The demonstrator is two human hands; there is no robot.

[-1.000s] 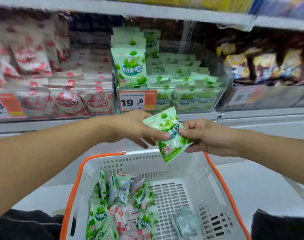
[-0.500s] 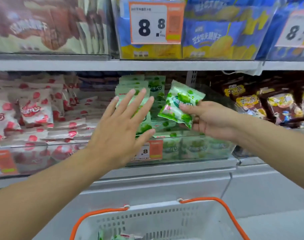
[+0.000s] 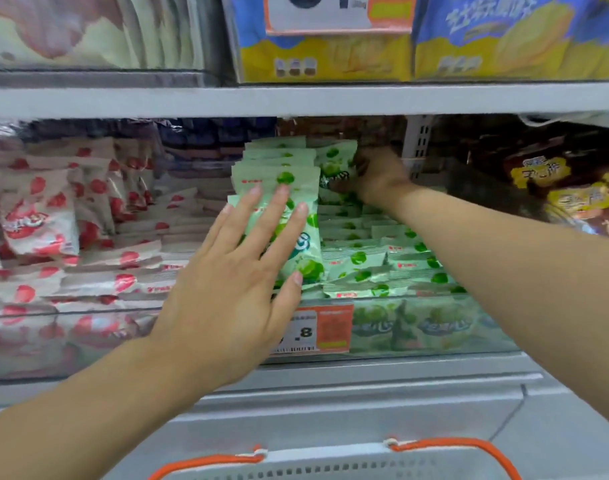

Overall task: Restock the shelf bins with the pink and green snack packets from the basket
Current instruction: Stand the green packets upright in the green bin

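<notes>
R hand grips green packet far in green bin; L hand flat, fingers straight, on upright packets.

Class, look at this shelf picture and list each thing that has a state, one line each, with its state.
Left hand: open, fingers straight against the upright green packets.
Right hand: grip on a green snack packet deep in the bin.
Clear plastic green-packet bin: nearly full.
White basket with orange handles: below, contents hidden.
</notes>
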